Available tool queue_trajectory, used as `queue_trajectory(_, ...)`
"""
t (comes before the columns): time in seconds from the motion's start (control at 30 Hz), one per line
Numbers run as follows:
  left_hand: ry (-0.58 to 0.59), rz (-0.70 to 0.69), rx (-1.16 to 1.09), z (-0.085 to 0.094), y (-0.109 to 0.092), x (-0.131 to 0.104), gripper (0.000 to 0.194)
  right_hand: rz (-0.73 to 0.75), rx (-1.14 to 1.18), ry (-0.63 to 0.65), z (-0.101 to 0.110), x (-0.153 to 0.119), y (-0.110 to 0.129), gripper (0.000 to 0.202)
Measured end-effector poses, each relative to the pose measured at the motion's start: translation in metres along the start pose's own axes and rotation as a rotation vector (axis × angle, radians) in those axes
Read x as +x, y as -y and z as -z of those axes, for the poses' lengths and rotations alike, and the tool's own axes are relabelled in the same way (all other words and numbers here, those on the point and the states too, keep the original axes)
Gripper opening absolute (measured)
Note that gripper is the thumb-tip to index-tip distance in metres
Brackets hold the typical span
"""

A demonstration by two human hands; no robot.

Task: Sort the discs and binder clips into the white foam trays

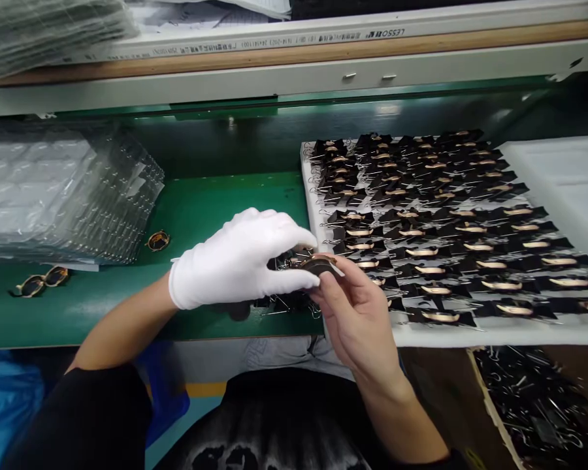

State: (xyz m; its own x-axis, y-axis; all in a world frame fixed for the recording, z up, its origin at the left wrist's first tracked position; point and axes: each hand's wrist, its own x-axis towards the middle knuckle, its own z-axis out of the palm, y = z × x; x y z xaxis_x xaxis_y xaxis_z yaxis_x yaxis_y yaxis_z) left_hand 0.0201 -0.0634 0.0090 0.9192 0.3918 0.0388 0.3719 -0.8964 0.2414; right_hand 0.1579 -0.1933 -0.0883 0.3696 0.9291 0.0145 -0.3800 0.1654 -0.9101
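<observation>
My left hand point(245, 261), in a white glove, reaches in from the left with thumb and fingers curved around the near side of a gold-rimmed dark lens piece point(318, 264). My bare right hand point(355, 307) pinches the same piece between thumb and index finger from the right. A small pale tab shows at the piece's right edge. Below and behind the gloved fingers lies a heap of black binder clips point(294, 303), partly hidden by both hands.
On the right a white foam tray point(313, 196) carries rows of black binder clips point(441, 287) with gold pieces. Stacked clear plastic trays point(63, 196), gold-rimmed glasses point(44, 281) and a round gold rim point(157, 240) lie left. A box of binder clips point(534, 405) stands lower right.
</observation>
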Motion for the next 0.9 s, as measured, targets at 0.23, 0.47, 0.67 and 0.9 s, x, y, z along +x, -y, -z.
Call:
queue_trajectory(0.23, 0.129, -0.01, -0.084, -0.001, 0.011, 0.002, 0.039, 0.153, -0.41, 0.072, 0.019, 0.003, 0.025, 0.016)
queue_trajectory(0.47, 0.433, 0.291, 0.164, -0.026, 0.024, 0.006, 0.058, 0.163, -0.296, -0.017, 0.037, 0.0, 0.024, 0.018)
queue_trajectory(0.67, 0.375, 0.335, 0.164, -0.03, 0.023, 0.007, 0.03, 0.124, -0.297, 0.015, 0.04, -0.001, 0.016, 0.018)
queue_trajectory(0.9, 0.388, 0.395, 0.164, -0.025, 0.025, 0.008, 0.056, 0.133, -0.288, 0.002, 0.042, -0.001, 0.016, 0.018)
